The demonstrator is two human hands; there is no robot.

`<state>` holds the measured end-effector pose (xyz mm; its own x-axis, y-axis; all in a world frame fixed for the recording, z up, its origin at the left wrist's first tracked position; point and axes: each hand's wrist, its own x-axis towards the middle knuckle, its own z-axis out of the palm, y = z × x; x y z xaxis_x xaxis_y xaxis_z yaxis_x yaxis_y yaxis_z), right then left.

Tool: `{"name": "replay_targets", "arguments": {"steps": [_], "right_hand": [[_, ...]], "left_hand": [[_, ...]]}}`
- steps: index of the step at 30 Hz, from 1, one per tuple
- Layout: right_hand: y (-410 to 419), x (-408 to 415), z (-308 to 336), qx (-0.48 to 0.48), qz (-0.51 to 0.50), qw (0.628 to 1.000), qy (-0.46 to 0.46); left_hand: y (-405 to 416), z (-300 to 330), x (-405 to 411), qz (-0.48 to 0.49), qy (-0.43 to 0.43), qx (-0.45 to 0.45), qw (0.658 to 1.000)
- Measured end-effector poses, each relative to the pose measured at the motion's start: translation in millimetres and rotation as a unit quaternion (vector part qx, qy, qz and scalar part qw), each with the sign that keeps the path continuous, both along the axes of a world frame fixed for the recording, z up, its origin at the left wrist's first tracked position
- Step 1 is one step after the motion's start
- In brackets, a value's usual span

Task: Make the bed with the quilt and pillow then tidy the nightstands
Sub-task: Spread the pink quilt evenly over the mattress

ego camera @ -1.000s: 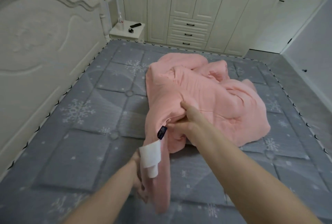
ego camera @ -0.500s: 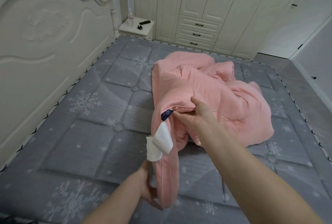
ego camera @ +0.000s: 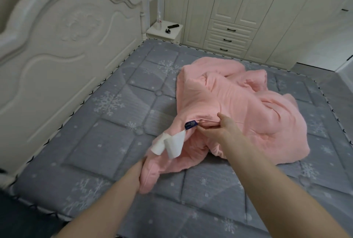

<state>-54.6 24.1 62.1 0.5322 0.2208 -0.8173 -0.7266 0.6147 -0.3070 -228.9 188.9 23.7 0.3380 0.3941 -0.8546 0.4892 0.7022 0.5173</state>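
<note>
Bare grey mattress (ego camera: 118,142), and the pink quilt (ego camera: 238,107) sits bunched mid-mattress. We've got our left hand (ego camera: 140,175) and right hand (ego camera: 219,128) pinching its edge, so spreading has barely begun; no pillow in sight, and the nightstand (ego camera: 164,33) beyond the mattress looks untouched.

Soft, even, cool indoor light, moderately dim; source not visible. Shadows faint, only thin dark band under pink quilt (ego camera: 238,107) at lower edge. No glare. Wide-angle distortion: headboard (ego camera: 57,50) and wardrobe (ego camera: 238,8) lines bow toward frame edges. Forearms at bottom motion-blurred; overall detail slightly soft.
</note>
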Motion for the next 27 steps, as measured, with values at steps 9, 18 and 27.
{"name": "replay_targets", "arguments": {"steps": [9,18,27], "right_hand": [[-20,-21,-28,-0.147,0.039,0.988,0.037],[-11,-62,-82,-0.142,0.141,0.977,0.067],[7,-92,-88,-0.094,0.165,0.979,0.071]], "left_hand": [[79,-51,23,-0.087,-0.090,0.395,0.910],[99,-2,16,-0.149,-0.153,0.510,0.833],[112,0,4,-0.176,-0.151,0.515,0.826]]}}
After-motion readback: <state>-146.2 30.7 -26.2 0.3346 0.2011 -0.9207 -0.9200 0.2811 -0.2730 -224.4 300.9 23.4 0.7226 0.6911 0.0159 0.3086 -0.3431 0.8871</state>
